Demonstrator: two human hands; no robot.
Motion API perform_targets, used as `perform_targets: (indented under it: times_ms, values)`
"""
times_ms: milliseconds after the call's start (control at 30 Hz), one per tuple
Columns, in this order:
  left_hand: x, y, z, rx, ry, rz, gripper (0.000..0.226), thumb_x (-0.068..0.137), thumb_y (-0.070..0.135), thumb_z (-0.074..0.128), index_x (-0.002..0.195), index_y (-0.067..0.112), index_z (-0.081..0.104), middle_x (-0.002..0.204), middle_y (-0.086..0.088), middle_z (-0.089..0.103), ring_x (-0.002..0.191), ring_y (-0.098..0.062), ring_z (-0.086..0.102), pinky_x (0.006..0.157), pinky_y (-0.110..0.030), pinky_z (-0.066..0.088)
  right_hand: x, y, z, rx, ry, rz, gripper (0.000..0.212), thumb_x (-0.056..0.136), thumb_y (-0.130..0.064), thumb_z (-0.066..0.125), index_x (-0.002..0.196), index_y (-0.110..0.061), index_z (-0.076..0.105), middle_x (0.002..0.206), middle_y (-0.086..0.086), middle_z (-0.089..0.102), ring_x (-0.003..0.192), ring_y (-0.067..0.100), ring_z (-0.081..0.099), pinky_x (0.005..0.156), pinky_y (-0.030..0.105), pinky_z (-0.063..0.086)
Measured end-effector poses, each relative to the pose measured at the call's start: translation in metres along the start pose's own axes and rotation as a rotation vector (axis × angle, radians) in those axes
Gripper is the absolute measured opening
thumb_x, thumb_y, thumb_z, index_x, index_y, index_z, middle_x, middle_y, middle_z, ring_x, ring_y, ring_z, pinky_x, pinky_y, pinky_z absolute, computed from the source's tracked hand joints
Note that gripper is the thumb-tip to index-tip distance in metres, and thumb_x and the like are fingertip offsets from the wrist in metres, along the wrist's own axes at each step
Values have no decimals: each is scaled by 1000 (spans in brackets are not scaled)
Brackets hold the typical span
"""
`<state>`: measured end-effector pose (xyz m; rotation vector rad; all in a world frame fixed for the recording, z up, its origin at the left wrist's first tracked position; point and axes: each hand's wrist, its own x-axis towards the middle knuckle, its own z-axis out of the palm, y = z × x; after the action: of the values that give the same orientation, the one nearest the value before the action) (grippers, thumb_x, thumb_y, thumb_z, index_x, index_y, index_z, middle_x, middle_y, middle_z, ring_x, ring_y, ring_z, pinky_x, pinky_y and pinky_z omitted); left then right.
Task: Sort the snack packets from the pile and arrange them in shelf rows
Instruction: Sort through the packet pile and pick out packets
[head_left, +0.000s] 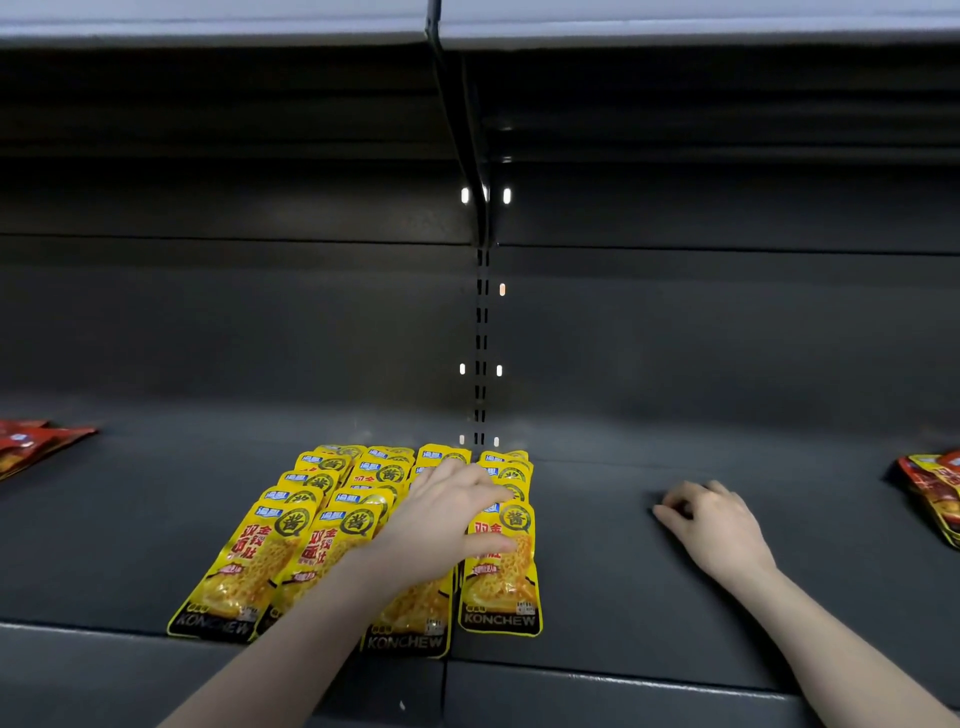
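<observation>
My left hand (447, 519) nearest, fingers straight and flat on the yellow snack packets (249, 566), packets lying in four rows on the dark shelf (623, 597), my right hand (711, 525) resting on bare shelf, fingers loosely curled, holding nothing, red packets (31, 441) far left, more red packets (935, 493) far right

Slotted upright (481, 332) at back, between dark rear panels (234, 322); pale shelf underside (208, 21) overhead.
</observation>
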<state>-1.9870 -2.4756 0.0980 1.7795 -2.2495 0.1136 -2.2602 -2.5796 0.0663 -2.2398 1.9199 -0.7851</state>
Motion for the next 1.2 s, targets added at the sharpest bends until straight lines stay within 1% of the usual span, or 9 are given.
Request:
perform_targets:
  times_ms: [167,300,433,600,733,867,1000,1200]
  values:
    - [-3,1,1,9,-17,-1,54,91,57,45,139,34,42,135,14,41,129,-8,28,105,-27,19,-1,0,0,-8,14,-14,21,90,-36,58,100,-19,66,92,3,48,103,27,50,86,29,37]
    - [-6,1,2,13,-23,13,52,93,56,41,140,32,42,140,13,41,132,-9,28,108,-29,18,-4,-1,1,-37,22,-25,22,91,-36,57,102,-19,65,92,1,46,102,25,48,88,29,37]
    - [-6,2,1,6,-11,25,53,94,56,39,139,29,43,140,11,41,131,-10,29,107,-29,21,-8,-2,-4,-61,0,-31,24,92,-37,56,106,-19,63,93,0,46,104,24,47,88,29,38]
    - [0,4,-2,-18,40,33,51,95,54,39,138,28,44,137,9,43,129,-13,32,105,-29,27,-15,2,-16,-110,6,-6,27,91,-37,56,109,-18,63,101,4,55,106,25,51,87,29,40]
    - [5,15,-4,-28,83,6,49,95,52,42,136,26,45,136,6,45,128,-16,34,104,-30,31,-27,11,-29,-171,4,11,26,92,-37,55,108,-17,61,104,6,57,106,26,52,86,29,41]
    - [9,43,-4,-52,109,-52,48,95,49,44,136,25,46,135,3,46,129,-18,36,103,-30,32,-35,30,-51,-232,22,5,25,93,-36,52,105,-16,59,105,5,56,107,26,52,84,29,41]
    - [19,79,-2,-26,119,-88,47,94,50,45,134,25,47,131,1,49,126,-19,41,101,-29,33,-39,59,-79,-269,90,3,28,93,-38,52,107,-14,59,107,7,57,107,27,53,85,30,42]
    - [50,166,9,-66,157,-139,47,93,49,48,133,25,48,132,0,51,125,-21,44,101,-29,35,-47,132,-133,-312,197,-49,28,92,-36,52,109,-14,60,108,9,60,106,28,55,84,32,42]
